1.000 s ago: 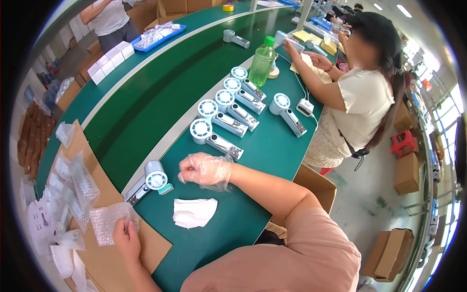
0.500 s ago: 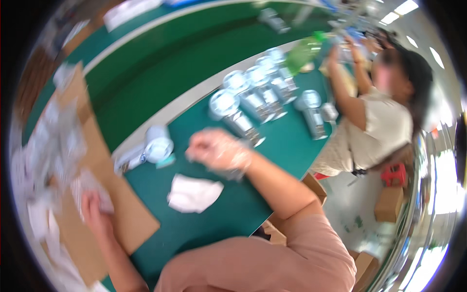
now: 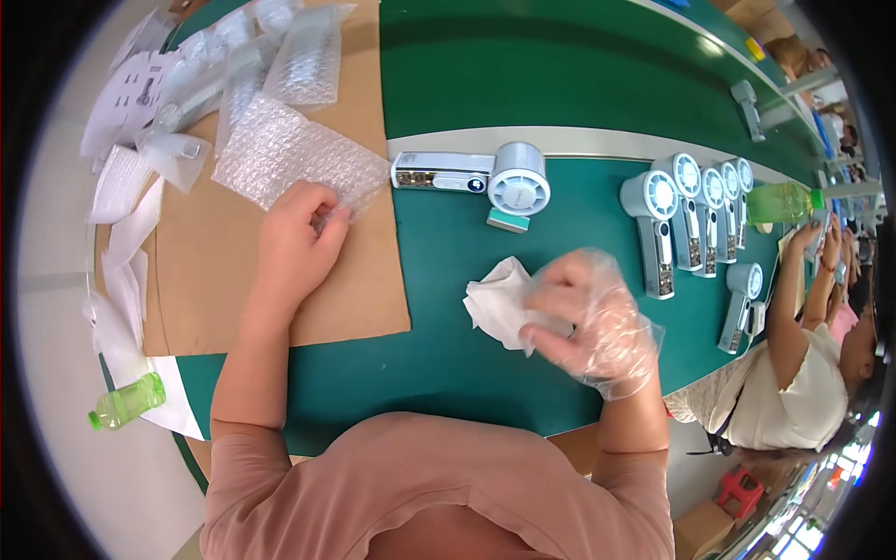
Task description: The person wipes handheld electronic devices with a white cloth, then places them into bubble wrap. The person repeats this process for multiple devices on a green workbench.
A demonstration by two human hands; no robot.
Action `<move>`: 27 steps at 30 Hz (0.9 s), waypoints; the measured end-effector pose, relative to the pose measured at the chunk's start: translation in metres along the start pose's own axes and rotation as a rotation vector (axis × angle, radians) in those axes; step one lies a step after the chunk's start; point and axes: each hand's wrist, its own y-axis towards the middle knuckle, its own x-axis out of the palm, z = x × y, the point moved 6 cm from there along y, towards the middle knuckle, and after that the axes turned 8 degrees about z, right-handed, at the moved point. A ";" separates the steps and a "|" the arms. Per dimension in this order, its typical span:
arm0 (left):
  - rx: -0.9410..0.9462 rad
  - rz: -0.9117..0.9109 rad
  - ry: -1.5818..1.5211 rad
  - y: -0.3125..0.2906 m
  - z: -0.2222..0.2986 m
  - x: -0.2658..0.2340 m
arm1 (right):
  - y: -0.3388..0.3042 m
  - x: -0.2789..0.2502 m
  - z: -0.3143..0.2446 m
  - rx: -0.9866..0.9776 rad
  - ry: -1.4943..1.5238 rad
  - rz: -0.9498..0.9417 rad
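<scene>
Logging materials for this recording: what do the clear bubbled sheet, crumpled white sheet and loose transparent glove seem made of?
Clear bubbled sheet: likely glossy plastic bubble wrap, its raised cells glinting.
Crumpled white sheet: matte and softly folded; paper or cloth, I can't tell.
Loose transparent glove: probably thin glossy plastic film, wrinkled and see-through.

Seven handheld fans point(image 3: 519, 187) lie on the near green tabletop point(image 3: 439, 373), one fan point(image 3: 748, 109) on the green strip point(image 3: 541, 75) beyond. Two green plastic bottles point(image 3: 777, 203), one cardboard sheet point(image 3: 201, 280), one white cloth point(image 3: 499, 297) and one teal-and-white block point(image 3: 509, 221) show. The bubble-wrap pieces point(image 3: 280, 154) overlap beyond counting.
</scene>
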 end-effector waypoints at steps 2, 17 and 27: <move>-0.053 0.002 0.015 0.000 -0.003 -0.001 | -0.002 0.015 0.001 0.051 -0.075 -0.086; 0.003 0.011 -0.019 0.002 -0.015 0.007 | -0.009 0.018 0.025 0.136 0.380 -0.094; -0.088 -0.059 -0.007 0.002 -0.018 0.005 | -0.005 -0.012 0.020 0.266 0.882 -0.023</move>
